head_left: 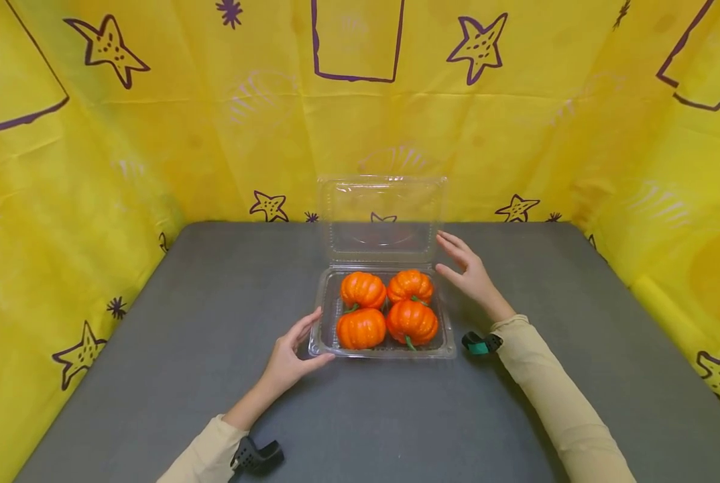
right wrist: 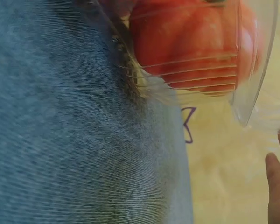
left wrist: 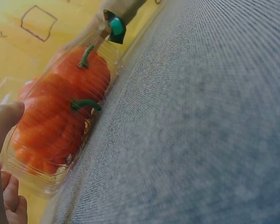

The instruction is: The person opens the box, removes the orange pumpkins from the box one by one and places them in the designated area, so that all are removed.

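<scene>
A clear plastic box [head_left: 324, 335] holds several small orange pumpkins [head_left: 361, 329] with green stems. Its hinged lid [head_left: 384, 221] stands raised at the back. At the box's left front corner is my left hand [head_left: 287, 359], thumb at the front rim and fingers along the left side. My right hand [head_left: 471, 275] is beside the lid's lower right edge, fingers spread; whether it touches cannot be told. In the left wrist view the thumb [left wrist: 9, 116] lies by the box wall near a pumpkin [left wrist: 51, 126]. The right wrist view shows fingertips [right wrist: 276, 161] near the clear plastic.
The box rests on a dark grey table [head_left: 215, 288]. Yellow cloth [head_left: 203, 147] with purple starfish drawings hangs behind the table and along both sides. A dark strap with a green part [head_left: 482, 344] is at the right wrist, and a black strap [head_left: 257, 456] at the left.
</scene>
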A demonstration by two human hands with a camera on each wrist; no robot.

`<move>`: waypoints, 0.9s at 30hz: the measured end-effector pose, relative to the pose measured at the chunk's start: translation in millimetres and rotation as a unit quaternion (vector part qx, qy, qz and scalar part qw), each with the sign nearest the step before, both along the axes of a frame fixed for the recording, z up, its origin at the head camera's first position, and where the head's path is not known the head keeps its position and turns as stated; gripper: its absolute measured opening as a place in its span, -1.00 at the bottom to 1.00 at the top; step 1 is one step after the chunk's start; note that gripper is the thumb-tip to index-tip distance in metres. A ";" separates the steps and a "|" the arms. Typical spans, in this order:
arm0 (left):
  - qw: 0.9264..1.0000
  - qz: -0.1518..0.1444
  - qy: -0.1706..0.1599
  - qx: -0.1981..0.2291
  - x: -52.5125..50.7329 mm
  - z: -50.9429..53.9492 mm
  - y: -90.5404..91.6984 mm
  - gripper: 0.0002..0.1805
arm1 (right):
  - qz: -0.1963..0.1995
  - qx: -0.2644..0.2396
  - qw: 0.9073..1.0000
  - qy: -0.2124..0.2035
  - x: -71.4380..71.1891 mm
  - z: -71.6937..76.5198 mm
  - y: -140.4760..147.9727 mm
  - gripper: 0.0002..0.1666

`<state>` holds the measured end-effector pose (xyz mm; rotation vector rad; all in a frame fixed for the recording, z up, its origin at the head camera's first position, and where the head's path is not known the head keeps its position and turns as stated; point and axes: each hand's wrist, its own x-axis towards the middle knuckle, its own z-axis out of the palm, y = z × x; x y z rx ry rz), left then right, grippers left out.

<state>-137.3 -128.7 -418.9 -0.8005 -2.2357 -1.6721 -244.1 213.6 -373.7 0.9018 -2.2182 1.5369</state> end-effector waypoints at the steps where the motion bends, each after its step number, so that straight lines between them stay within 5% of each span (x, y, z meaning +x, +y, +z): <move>1: 1.000 0.001 0.000 -0.002 0.1 -0.3 0.0 -0.25 | 0.002 -0.002 1.000 -0.005 -2.0 -0.8 0.2 -0.39; 18: 1.000 0.003 -0.009 -0.008 0.0 1.5 -0.1 -0.24 | 0.019 -0.013 0.990 -0.137 -20.3 -7.4 2.3 -0.16; 27: 1.000 -0.002 0.001 -0.005 -0.4 0.3 -0.2 -0.25 | 0.012 -0.004 0.988 -0.155 -25.7 -12.5 2.1 -0.15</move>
